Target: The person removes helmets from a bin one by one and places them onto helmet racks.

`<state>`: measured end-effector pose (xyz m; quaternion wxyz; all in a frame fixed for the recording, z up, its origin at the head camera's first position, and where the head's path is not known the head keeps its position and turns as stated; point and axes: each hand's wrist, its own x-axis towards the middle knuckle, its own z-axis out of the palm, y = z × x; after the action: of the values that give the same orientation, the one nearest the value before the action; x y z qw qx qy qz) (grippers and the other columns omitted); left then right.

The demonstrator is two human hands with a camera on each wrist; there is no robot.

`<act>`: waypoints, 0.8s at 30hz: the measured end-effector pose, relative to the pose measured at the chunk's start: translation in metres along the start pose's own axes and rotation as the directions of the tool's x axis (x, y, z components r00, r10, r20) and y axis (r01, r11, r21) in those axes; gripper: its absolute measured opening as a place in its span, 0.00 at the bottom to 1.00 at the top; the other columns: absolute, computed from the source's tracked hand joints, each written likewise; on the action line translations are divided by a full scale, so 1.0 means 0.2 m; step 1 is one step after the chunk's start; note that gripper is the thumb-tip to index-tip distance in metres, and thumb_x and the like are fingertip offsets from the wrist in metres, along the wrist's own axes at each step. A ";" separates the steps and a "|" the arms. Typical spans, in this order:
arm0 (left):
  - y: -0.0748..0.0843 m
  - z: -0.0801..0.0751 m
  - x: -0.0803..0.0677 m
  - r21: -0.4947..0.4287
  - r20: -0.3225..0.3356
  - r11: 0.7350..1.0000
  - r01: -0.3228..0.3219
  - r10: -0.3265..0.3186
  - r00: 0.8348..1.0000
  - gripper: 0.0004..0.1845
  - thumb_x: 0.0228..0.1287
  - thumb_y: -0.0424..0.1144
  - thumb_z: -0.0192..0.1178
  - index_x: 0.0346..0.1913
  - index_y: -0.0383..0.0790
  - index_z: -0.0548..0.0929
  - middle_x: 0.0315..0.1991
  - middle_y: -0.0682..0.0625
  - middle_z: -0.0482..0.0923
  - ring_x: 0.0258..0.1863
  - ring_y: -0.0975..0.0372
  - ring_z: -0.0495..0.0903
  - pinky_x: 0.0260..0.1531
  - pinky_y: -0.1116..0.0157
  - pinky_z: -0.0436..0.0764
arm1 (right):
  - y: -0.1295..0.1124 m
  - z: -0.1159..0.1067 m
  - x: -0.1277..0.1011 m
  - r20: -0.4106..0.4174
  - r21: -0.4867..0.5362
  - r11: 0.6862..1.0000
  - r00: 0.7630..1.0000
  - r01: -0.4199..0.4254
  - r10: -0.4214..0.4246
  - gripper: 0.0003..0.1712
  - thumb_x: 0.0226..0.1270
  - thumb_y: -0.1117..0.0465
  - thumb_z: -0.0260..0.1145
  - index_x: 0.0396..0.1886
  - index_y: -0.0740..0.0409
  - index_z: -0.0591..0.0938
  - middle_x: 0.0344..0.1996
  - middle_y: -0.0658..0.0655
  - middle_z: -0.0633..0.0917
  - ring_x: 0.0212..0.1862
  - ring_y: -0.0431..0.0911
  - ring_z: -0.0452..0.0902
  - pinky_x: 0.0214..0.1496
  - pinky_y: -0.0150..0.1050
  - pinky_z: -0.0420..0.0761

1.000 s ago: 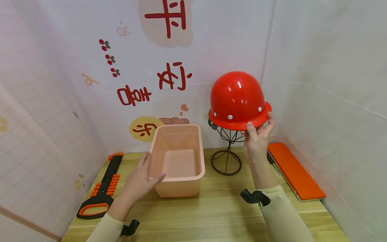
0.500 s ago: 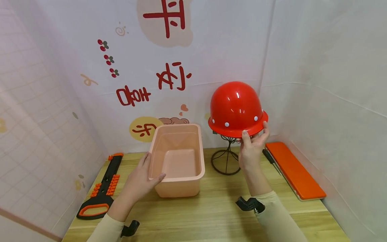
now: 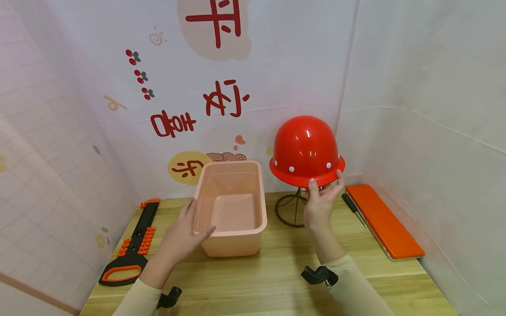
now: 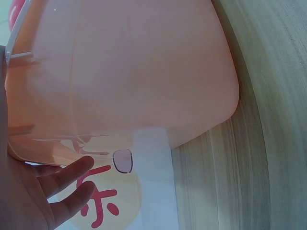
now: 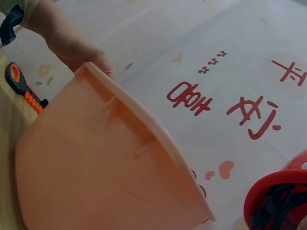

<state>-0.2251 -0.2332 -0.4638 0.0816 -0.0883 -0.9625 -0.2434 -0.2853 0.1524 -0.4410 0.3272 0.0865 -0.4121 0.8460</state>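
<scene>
A red hard hat (image 3: 306,151) with white rivets along its lower edge is gripped at the brim by my right hand (image 3: 319,208), thumb in front and fingers underneath. It hangs over a dark wire stand (image 3: 296,211), hiding the upper part. In the right wrist view dark straps show inside the hard hat (image 5: 261,189). My left hand (image 3: 179,237) holds the near left corner of a peach plastic bin (image 3: 233,245), thumb over the front rim. The bin stands on the table with its inside bare. In the left wrist view the fingertips (image 4: 86,189) extend beyond the bin wall (image 4: 144,72).
On the left lies a black tool (image 3: 136,243) with an orange-lined handle and orange clips along its sides. To the right are a screwdriver (image 3: 352,206) and a long orange flat case (image 3: 385,224). White printed cloth (image 3: 253,57) encloses the wooden table (image 3: 245,289).
My right hand has brought the hard hat down and slightly left, covering more of the wire stand. The left hand and the bin have stayed in place.
</scene>
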 end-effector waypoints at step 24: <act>0.01 -0.02 -0.01 -0.010 -0.007 1.000 -0.024 0.024 1.000 0.63 0.72 0.73 0.64 0.90 0.31 0.50 0.88 0.33 0.51 0.67 0.31 0.80 0.55 0.31 0.85 | 0.13 -0.12 -0.12 -0.033 -0.039 0.999 0.999 0.001 -0.003 0.47 0.79 0.76 0.67 0.85 0.46 0.54 0.70 0.68 0.75 0.37 0.50 0.83 0.43 0.36 0.91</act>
<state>-0.2228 -0.2335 -0.4602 0.0875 -0.0993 -0.9598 -0.2475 -0.2801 0.1468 -0.4834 0.3364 0.0665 -0.4228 0.8388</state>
